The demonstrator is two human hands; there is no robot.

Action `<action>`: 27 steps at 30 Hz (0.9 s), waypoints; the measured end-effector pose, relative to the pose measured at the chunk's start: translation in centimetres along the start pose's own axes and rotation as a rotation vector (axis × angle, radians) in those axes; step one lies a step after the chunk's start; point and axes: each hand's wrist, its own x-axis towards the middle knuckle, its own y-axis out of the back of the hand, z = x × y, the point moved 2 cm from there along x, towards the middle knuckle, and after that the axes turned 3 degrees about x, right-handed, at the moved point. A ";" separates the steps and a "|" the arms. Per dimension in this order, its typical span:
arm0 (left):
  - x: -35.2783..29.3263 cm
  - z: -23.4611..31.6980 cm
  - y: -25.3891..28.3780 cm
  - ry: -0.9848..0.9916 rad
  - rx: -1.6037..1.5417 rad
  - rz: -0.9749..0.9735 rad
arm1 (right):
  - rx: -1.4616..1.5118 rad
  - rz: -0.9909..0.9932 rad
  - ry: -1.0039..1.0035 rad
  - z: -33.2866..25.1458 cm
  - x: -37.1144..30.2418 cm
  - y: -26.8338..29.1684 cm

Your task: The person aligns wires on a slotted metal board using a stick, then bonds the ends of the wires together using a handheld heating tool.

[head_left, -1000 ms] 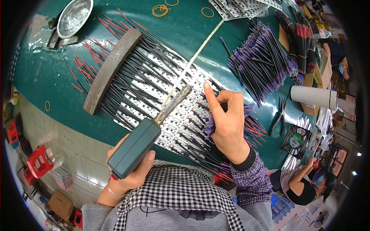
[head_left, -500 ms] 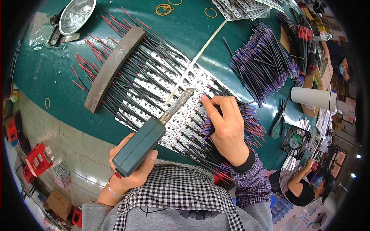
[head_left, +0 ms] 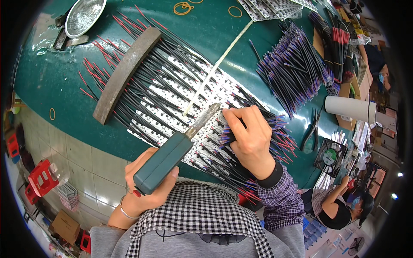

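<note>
My left hand [head_left: 160,195] is closed around the dark green handle of a soldering iron [head_left: 163,164]. The iron's worn metal tip rests at or just above a white circuit board panel [head_left: 222,85], close to my right fingertips. My right hand [head_left: 253,139] pinches a black wire at the panel, thumb and forefinger together. More black wires with purple and red ends [head_left: 232,161] lie under that hand and toward its wrist. Rows of black, red-ended wires [head_left: 146,92] cover the panel's left half. Whether the tip touches the board I cannot tell.
A curved brown bar [head_left: 127,75] lies across the left wires. A pale thin rod [head_left: 219,64] slants over the panel. Around stand a metal dish [head_left: 85,17], a loose wire pile [head_left: 292,69], pliers [head_left: 312,131], a small fan [head_left: 330,157] and a white cylinder [head_left: 349,108]. Another person [head_left: 340,206] sits at right.
The soldering iron in my left hand has shifted slightly right and down, its tip nearer my right fingertips. My right hand has moved only a little left.
</note>
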 end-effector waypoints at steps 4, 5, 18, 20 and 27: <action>0.3 0.5 0.2 0.017 0.013 -0.043 | -0.009 0.000 0.004 -0.1 0.0 0.0; 0.5 0.8 0.3 0.010 0.030 -0.057 | -0.018 -0.002 0.006 -0.1 0.0 0.0; 0.8 1.1 -0.1 -0.021 0.048 -0.043 | 0.009 -0.014 -0.011 -0.3 0.2 0.1; 0.6 0.9 0.0 -0.042 0.055 -0.040 | 0.006 -0.017 -0.013 -0.4 0.2 0.1; -0.1 1.2 0.8 -0.131 0.177 -0.043 | -0.068 -0.018 0.020 -0.2 0.1 0.0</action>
